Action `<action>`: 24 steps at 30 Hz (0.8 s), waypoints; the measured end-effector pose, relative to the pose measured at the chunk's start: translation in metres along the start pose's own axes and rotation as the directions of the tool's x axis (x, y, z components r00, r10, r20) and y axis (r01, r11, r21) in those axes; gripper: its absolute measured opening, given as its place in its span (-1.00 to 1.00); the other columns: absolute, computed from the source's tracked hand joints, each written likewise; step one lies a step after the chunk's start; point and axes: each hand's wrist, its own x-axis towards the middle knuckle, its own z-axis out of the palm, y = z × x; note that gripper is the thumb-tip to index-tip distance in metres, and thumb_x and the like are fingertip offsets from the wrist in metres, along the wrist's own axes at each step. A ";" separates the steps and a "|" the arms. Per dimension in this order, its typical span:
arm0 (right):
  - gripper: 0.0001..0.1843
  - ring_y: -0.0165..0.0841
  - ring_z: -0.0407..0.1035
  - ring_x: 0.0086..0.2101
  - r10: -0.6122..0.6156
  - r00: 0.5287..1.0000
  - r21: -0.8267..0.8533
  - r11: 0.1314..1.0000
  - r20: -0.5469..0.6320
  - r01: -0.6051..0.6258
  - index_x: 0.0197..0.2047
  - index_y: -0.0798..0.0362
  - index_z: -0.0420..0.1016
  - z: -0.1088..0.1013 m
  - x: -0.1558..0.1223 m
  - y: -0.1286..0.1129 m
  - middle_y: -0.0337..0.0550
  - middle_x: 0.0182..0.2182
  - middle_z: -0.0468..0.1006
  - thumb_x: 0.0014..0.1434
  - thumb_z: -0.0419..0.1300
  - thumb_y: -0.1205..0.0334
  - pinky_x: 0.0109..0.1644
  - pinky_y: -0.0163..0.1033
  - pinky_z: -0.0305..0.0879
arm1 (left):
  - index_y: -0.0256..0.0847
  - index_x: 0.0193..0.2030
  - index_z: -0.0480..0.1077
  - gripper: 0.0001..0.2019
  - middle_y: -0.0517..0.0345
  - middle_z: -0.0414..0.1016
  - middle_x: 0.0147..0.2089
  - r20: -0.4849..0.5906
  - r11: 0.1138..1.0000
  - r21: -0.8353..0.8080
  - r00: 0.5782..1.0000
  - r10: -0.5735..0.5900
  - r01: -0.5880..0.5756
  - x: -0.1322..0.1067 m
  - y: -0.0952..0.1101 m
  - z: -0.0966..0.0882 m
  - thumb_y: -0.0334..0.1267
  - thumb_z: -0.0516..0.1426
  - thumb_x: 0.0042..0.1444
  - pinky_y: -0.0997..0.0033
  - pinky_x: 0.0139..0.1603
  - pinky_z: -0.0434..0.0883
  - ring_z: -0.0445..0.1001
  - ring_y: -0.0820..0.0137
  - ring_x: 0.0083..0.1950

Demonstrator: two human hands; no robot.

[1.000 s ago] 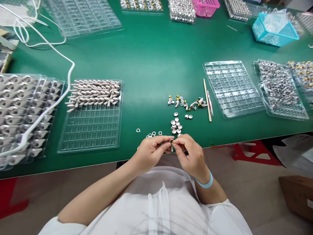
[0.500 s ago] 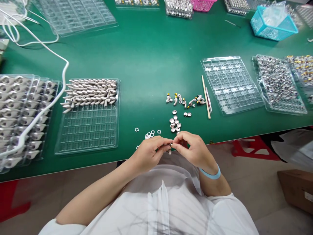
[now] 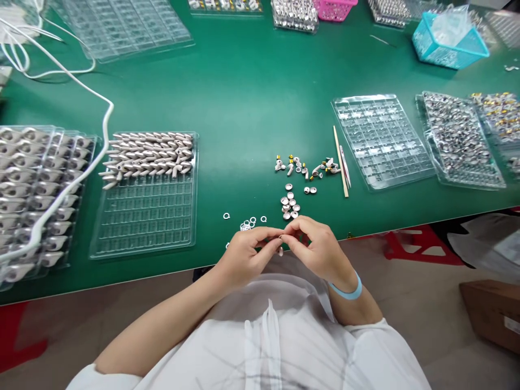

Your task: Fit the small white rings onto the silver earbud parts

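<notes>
My left hand [image 3: 247,254] and my right hand [image 3: 317,246] meet at the near edge of the green table [image 3: 252,103], fingertips pinched together on one small white earbud part [image 3: 281,250] that is mostly hidden between them. Just beyond my fingers lie several small white rings [image 3: 247,222] and a cluster of round silver caps [image 3: 289,205]. Farther out sits a row of loose earbud pieces with gold tips [image 3: 303,167]. A wooden stick [image 3: 340,168] lies to their right.
A clear tray [image 3: 146,189] with white stems in its top rows lies at the left, beside stacked trays [image 3: 36,189] crossed by a white cable [image 3: 97,135]. Clear trays [image 3: 382,141] and trays of silver parts [image 3: 459,141] sit right. A blue basket [image 3: 449,40] stands far right.
Both hands stay pinched together on the small part and have shifted slightly towards the table edge; the view has drifted a little.
</notes>
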 end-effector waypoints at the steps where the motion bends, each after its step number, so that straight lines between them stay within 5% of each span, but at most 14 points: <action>1: -0.92 -0.43 0.35 -0.40 -0.002 1.000 0.023 1.000 -0.009 0.002 -0.30 0.04 0.45 0.001 0.000 0.000 -0.23 -0.40 0.48 0.24 0.16 0.35 -0.39 -0.34 0.26 | -0.22 -0.12 0.56 -0.82 0.11 0.62 -0.32 -0.006 0.997 -0.054 0.998 -0.055 0.055 0.000 0.001 0.000 -0.30 0.14 0.23 0.49 -0.30 0.44 0.54 0.42 -0.35; 5: -0.91 -0.44 0.38 -0.39 0.019 0.997 0.106 0.994 -0.070 -0.012 -0.27 0.03 0.48 0.007 -0.002 0.002 -0.23 -0.38 0.49 0.22 0.16 0.37 -0.39 -0.36 0.30 | -0.26 -0.16 0.57 -0.81 0.10 0.61 -0.34 -0.043 0.975 -0.159 0.986 -0.163 0.154 0.001 0.003 0.002 -0.27 0.15 0.20 0.49 -0.32 0.45 0.52 0.41 -0.36; 13: -0.95 -0.47 0.35 -0.45 0.052 0.979 0.109 0.994 -0.199 -0.031 -0.32 0.05 0.45 0.022 -0.004 0.001 -0.25 -0.41 0.46 0.16 0.18 0.37 -0.42 -0.37 0.30 | -0.28 -0.10 0.56 -0.76 0.00 0.63 -0.21 -0.111 0.972 -0.174 0.978 -0.177 0.156 -0.001 -0.004 0.008 -0.25 0.13 0.20 0.40 -0.21 0.50 0.55 0.34 -0.27; 24: -0.92 -0.44 0.34 -0.44 0.071 0.979 0.153 0.987 -0.189 -0.042 -0.34 0.02 0.39 0.027 -0.007 0.010 -0.26 -0.41 0.44 0.19 0.15 0.36 -0.38 -0.34 0.30 | -0.29 -0.12 0.57 -0.77 -0.03 0.65 -0.16 -0.144 0.969 -0.223 0.979 -0.145 0.111 0.000 -0.007 0.018 -0.30 0.13 0.18 0.41 -0.19 0.53 0.60 0.31 -0.22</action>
